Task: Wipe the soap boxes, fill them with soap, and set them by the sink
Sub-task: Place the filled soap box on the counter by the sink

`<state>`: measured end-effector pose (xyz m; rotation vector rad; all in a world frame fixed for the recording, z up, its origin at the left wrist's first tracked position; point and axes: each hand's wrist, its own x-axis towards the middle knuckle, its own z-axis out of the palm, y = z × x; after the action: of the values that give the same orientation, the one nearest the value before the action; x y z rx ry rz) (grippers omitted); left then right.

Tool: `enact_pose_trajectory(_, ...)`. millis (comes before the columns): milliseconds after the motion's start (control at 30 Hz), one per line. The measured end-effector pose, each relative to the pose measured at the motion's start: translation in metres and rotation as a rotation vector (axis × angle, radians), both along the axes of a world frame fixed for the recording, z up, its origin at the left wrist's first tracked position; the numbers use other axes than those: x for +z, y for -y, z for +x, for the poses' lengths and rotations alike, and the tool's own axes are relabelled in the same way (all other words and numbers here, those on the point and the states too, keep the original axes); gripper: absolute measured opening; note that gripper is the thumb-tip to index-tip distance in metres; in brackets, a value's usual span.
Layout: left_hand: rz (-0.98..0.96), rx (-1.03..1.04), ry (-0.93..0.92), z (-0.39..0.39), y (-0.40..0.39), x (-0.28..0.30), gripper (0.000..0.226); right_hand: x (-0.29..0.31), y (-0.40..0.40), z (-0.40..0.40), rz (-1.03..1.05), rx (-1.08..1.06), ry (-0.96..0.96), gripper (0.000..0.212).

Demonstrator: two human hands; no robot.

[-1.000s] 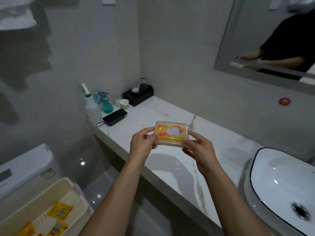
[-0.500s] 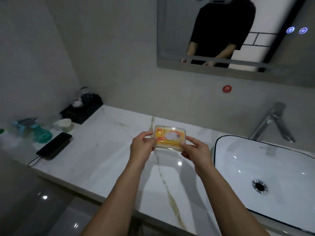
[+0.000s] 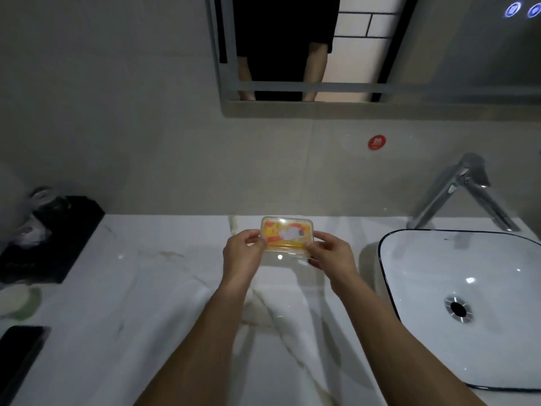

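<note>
I hold a clear plastic soap box (image 3: 286,236) with a yellow and orange wrapped soap inside it, above the white marble counter (image 3: 164,288). My left hand (image 3: 242,253) grips its left end and my right hand (image 3: 330,252) grips its right end. The box is closed and roughly level, near the back wall. The white sink basin (image 3: 468,294) with a dark rim lies just to the right of my right hand.
A chrome tap (image 3: 459,191) stands behind the basin. A black tray (image 3: 58,238) with glassware sits at the far left, a pale cup (image 3: 17,300) and a black phone (image 3: 20,347) in front of it. A mirror (image 3: 380,48) hangs above.
My view has swung right from the toilet side to face the counter and sink. Both hands carried the soap box along, and it is now closer to the back wall.
</note>
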<state>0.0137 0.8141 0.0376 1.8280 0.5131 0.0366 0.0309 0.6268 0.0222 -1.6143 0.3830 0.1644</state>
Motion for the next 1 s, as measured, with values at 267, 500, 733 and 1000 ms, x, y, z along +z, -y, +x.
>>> enact_pose_trajectory(267,0.085,0.047,-0.103,0.058,-0.004,-0.047,0.025,-0.044,-0.014,0.057,-0.157,0.016,-0.090,0.042)
enact_pose_trajectory(500,0.154,-0.002,-0.223,0.110,-0.002,-0.086,0.018,-0.079,-0.020,0.112,-0.205,0.046,-0.196,0.038)
enact_pose_trajectory(733,0.288,-0.050,-0.256,0.146,-0.001,-0.103,0.021,-0.108,-0.029,0.152,-0.238,0.075,-0.189,0.040)
enact_pose_trajectory(1000,0.292,0.009,-0.246,0.167,0.004,-0.107,0.036,-0.126,-0.029,0.176,-0.325,0.113,-0.205,0.047)
